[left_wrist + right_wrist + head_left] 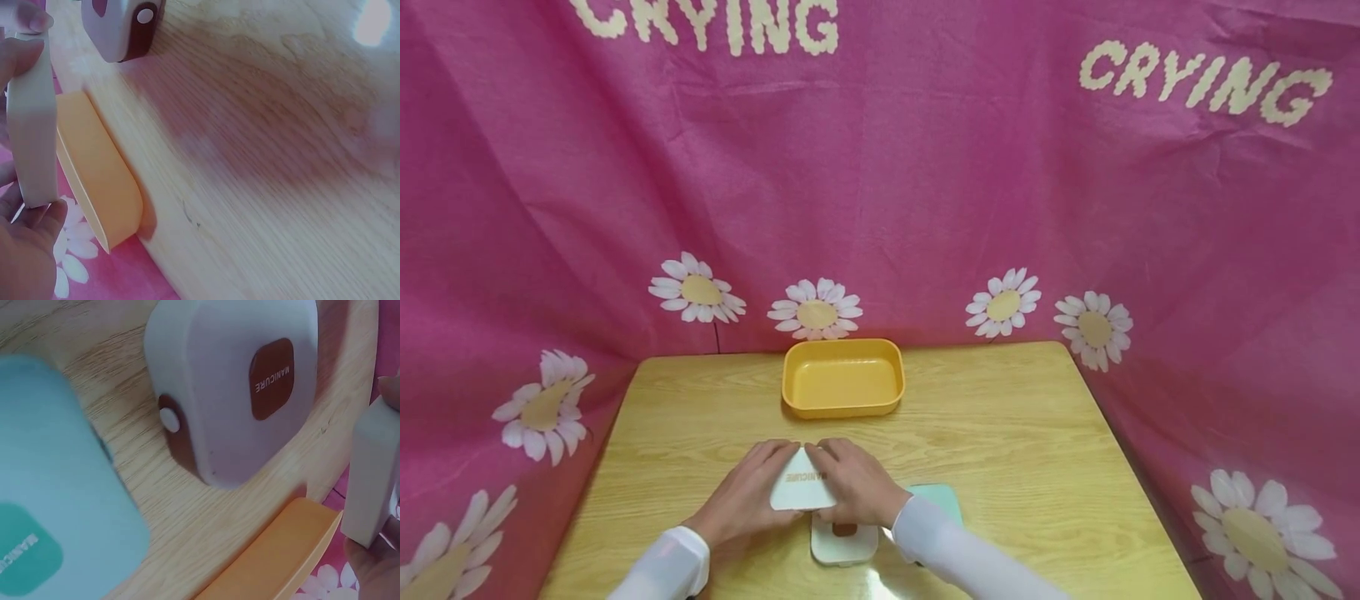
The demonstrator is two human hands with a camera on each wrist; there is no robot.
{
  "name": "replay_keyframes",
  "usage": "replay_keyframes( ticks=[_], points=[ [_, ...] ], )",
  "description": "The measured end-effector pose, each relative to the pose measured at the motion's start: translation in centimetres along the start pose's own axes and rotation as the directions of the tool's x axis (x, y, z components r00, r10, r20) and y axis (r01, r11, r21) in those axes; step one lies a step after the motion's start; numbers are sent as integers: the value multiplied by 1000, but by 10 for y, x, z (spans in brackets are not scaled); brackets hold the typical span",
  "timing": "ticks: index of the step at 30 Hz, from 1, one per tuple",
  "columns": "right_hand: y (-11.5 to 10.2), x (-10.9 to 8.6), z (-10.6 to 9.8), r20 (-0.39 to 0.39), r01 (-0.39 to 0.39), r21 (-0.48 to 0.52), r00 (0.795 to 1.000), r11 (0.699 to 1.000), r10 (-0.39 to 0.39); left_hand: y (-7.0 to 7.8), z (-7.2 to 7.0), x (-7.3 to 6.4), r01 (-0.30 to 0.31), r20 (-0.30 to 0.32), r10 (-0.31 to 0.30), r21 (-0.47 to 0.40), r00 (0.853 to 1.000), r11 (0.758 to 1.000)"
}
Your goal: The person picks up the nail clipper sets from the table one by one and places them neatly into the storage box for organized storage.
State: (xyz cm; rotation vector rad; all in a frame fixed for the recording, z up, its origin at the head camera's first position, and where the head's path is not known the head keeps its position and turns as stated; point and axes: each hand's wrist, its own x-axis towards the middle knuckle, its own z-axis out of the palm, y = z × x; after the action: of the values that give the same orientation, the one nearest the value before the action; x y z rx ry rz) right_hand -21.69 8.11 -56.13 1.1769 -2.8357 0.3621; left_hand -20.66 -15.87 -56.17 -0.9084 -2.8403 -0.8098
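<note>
Between my two hands is a pale case with MANICURE lettering, lifted off the table. My left hand grips its left side, thumb at the near edge and fingers at the far edge. On the opposite side my right hand grips it the same way. Just below the hands lies a white manicure case on the table; the right wrist view shows its brown label and the button on its side. A mint-green manicure case lies right of it, partly hidden by my right forearm in the head view.
A yellow rectangular tray stands at the back of the wooden table, beyond my hands. Behind the table and along both sides hangs a pink cloth printed with daisies and lettering.
</note>
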Motion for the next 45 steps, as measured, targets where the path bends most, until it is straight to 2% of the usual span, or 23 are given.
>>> replay_keyframes(
  ticks=[5,9,13,15,17,19,23,26,28,31,35,39,41,42,45],
  points=[
    [7,-3,-3,-20,7,30,1000,1000,-6,3,3,4,-1,-11,0,-23,1000,1000],
    [14,-13,-4,-19,-28,81,999,996,30,5,11,11,10,17,-9,-51,1000,999],
    [20,-21,-1,-15,-58,119,998,991,60,3,13,20,114,21,-112,-127,994,985],
    [23,-24,1,-15,-64,132,998,989,67,-2,10,26,192,16,-193,-206,981,959],
    [25,-26,4,-17,-72,130,997,989,75,-8,6,32,268,18,-275,-301,961,915],
    [27,-29,5,-15,-82,139,996,987,85,-16,3,39,330,37,-345,-402,938,854],
    [31,-35,4,-13,-99,155,995,983,102,-32,4,50,447,106,-467,-533,878,718],
    [33,-37,2,-27,-96,169,994,981,102,-42,6,57,470,112,-506,-578,855,667],
    [35,-38,1,-42,-89,172,994,981,97,-47,7,62,460,94,-514,-601,853,654],
    [39,-39,1,-58,-89,175,993,981,100,-54,8,68,442,57,-522,-615,851,653],
    [44,-42,2,-57,-119,177,990,977,131,-59,9,78,459,52,-532,-579,845,674],
    [49,-46,5,-61,-142,178,986,974,155,-65,11,89,490,61,-557,-563,828,665],
    [52,-49,5,-62,-155,184,984,971,169,-69,14,95,494,61,-571,-582,819,646],
    [54,-50,6,-63,-162,186,982,969,176,-72,15,98,495,63,-581,-604,812,625],
    [59,-54,6,-70,-186,206,976,961,204,-79,19,106,462,64,-600,-704,797,539]
  ],
)
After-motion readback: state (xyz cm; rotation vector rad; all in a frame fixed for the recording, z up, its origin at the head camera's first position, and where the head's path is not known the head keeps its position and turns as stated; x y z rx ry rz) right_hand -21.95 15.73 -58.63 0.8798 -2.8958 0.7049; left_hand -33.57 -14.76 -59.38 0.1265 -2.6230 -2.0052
